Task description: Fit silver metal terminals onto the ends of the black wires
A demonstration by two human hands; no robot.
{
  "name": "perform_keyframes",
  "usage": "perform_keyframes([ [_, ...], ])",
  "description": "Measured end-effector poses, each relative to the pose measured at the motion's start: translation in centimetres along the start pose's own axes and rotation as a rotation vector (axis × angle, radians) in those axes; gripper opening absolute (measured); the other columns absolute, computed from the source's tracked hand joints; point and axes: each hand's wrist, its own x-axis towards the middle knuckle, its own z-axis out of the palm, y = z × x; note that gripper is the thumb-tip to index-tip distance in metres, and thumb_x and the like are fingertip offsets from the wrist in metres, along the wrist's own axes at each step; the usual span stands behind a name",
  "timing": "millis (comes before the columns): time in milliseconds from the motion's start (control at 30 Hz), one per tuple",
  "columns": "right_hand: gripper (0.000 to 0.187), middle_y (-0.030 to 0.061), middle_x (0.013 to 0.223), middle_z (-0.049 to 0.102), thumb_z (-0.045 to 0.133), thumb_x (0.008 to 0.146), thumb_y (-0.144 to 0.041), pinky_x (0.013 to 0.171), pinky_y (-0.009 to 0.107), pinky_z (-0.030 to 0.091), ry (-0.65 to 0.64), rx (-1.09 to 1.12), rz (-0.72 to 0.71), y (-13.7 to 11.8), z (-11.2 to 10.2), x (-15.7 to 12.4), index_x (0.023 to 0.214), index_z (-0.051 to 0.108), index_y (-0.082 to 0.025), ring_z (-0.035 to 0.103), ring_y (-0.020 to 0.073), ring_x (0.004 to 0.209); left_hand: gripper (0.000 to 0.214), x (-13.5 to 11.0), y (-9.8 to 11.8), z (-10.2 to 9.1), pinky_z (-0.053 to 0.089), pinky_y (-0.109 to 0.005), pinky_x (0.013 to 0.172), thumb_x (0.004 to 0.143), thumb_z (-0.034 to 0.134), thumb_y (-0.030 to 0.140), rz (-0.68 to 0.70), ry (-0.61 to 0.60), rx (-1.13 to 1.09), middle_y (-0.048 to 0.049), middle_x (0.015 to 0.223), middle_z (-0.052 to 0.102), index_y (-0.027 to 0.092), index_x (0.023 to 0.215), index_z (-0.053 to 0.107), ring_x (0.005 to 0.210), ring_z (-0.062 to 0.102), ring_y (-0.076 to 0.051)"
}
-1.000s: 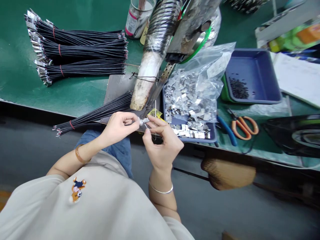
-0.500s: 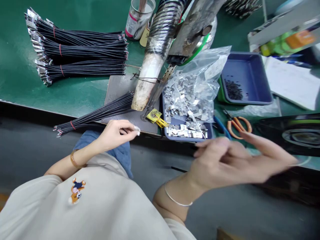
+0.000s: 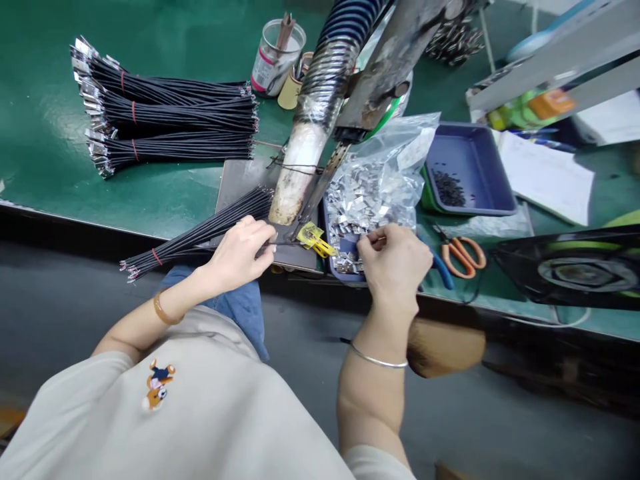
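Observation:
My left hand [image 3: 243, 251] is closed on a thin black wire at the near end of a loose bundle of black wires [image 3: 200, 231] tied with a red band, on a dark metal plate [image 3: 240, 183]. My right hand [image 3: 395, 257] is curled over a blue tray [image 3: 334, 261] of small shiny metal terminals [image 3: 356, 207], fingertips pinched among them. Between the hands sits a small yellow clip [image 3: 314, 238] beneath a white-wrapped hose nozzle [image 3: 300, 175].
Three tied stacks of finished black wires [image 3: 170, 123] lie at the back left on the green table [image 3: 45, 147]. A clear bag of terminals spills over the tray. Orange scissors [image 3: 463, 253], a second blue tray [image 3: 467, 170], a jar [image 3: 277, 59] and papers [image 3: 547, 177] are to the right.
My right hand swung out to the right, then came back down onto the tray of terminals. My left hand moved from the terminal piece to the wire bundle's end.

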Motion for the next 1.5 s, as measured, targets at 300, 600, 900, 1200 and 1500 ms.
perform_keyframes([
  [300, 0.014, 0.0009, 0.073, 0.064, 0.061, 0.076, -0.027, 0.054, 0.030, 0.046, 0.220, 0.382, 0.047, -4.3, -3.0, -3.9, 0.067, 0.050, -0.023, 0.056, 0.0144, 0.053, 0.015, -1.8, 3.0, 0.4, 0.034, -0.021, 0.055, 0.084, 0.053, 0.016, -0.158, 0.018, -0.635, 0.0034, 0.058, 0.056, 0.013, 0.086, 0.067, 0.049, 0.040, -0.006],
  [600, 0.009, 0.0042, 0.087, 0.074, 0.071, 0.086, -0.027, 0.066, 0.029, 0.060, 0.104, 0.795, -0.092, -10.2, -2.0, -9.2, 0.079, 0.071, -0.021, 0.073, 0.0178, 0.081, 0.025, -0.9, 2.1, 0.6, 0.040, -0.019, 0.054, 0.080, 0.066, 0.034, -0.444, -0.062, -1.112, 0.0000, 0.058, 0.060, 0.011, 0.072, 0.065, 0.052, 0.050, -0.007],
  [900, 0.005, 0.0062, 0.095, 0.076, 0.071, 0.084, -0.025, 0.072, 0.031, 0.062, -0.070, 0.941, -0.004, -9.9, -1.4, -9.0, 0.082, 0.074, -0.021, 0.074, 0.0179, 0.087, 0.013, -1.1, 2.4, 1.9, 0.053, -0.022, 0.071, 0.076, 0.071, 0.024, -0.429, 0.101, -1.009, -0.0044, 0.077, 0.071, 0.011, 0.076, 0.068, 0.071, 0.063, -0.012],
  [1200, 0.010, 0.0048, 0.090, 0.077, 0.074, 0.079, -0.025, 0.074, 0.030, 0.061, -0.211, 1.209, 0.056, -8.9, -0.3, -9.2, 0.071, 0.070, -0.021, 0.075, 0.0182, 0.085, 0.012, -1.4, 2.4, 0.8, 0.040, -0.017, 0.054, 0.076, 0.063, 0.023, -0.321, -0.005, -0.880, 0.0005, 0.066, 0.062, 0.012, 0.075, 0.066, 0.057, 0.049, -0.006],
  [1500, 0.004, 0.0055, 0.096, 0.076, 0.070, 0.085, -0.022, 0.073, 0.033, 0.062, 0.001, 0.939, -0.035, -10.5, -0.7, -10.1, 0.083, 0.073, -0.021, 0.075, 0.0195, 0.087, 0.028, -1.3, 2.1, 0.9, 0.035, -0.017, 0.049, 0.078, 0.072, 0.039, -0.477, -0.073, -1.219, 0.0051, 0.054, 0.056, 0.015, 0.080, 0.057, 0.046, 0.044, -0.004],
])
